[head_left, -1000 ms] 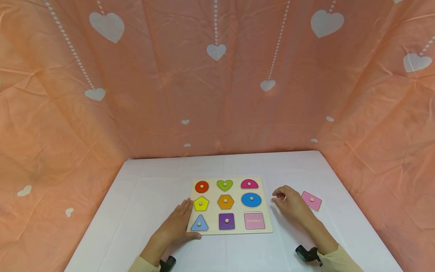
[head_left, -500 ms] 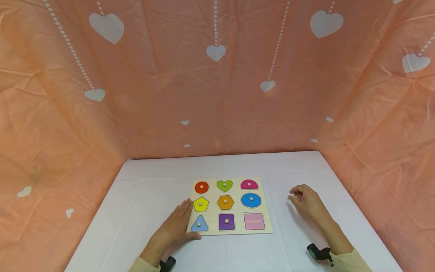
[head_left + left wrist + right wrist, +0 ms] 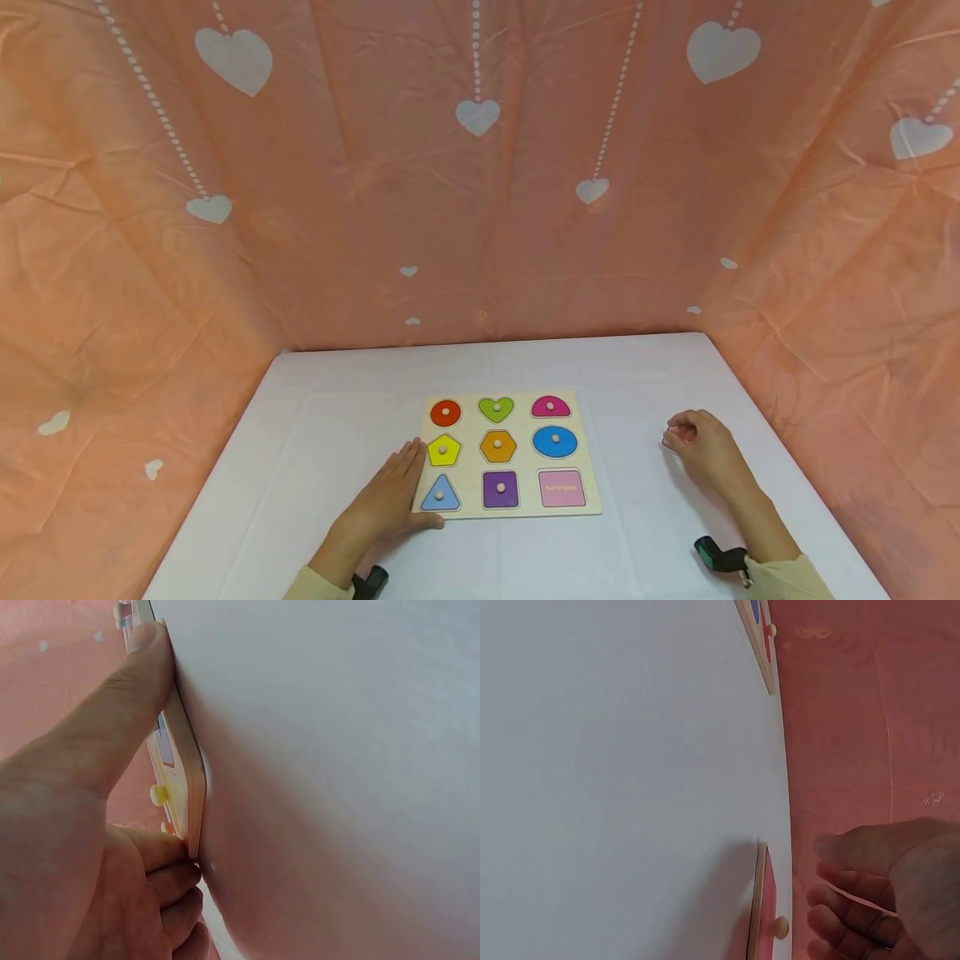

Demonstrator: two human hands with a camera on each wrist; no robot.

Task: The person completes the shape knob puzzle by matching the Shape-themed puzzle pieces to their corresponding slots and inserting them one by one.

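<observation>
A pale wooden shape puzzle board (image 3: 470, 467) lies on the white table in the head view, holding coloured knobbed pieces. Its lower right recess (image 3: 561, 499) is pink, has lettering and no piece in it. My left hand (image 3: 381, 500) rests at the board's lower left corner, fingers along the left side and thumb on the near edge. Right of the board, my right hand (image 3: 708, 457) hovers over a pink rectangle piece, mostly hidden by it. In the right wrist view that puzzle piece (image 3: 769, 900) shows its wooden knob (image 3: 780, 928), with the loosely bent fingers (image 3: 840, 911) apart from it.
White cloth covers the table (image 3: 352, 400). Peach curtains (image 3: 480, 250) with white hearts enclose the back and both sides. A dark wrist camera (image 3: 720, 556) sits at the right sleeve, another (image 3: 371, 582) at the left.
My right hand has moved rightward, away from the board, to the pink rectangle piece, now covering most of it. My left hand and the board have stayed in place.
</observation>
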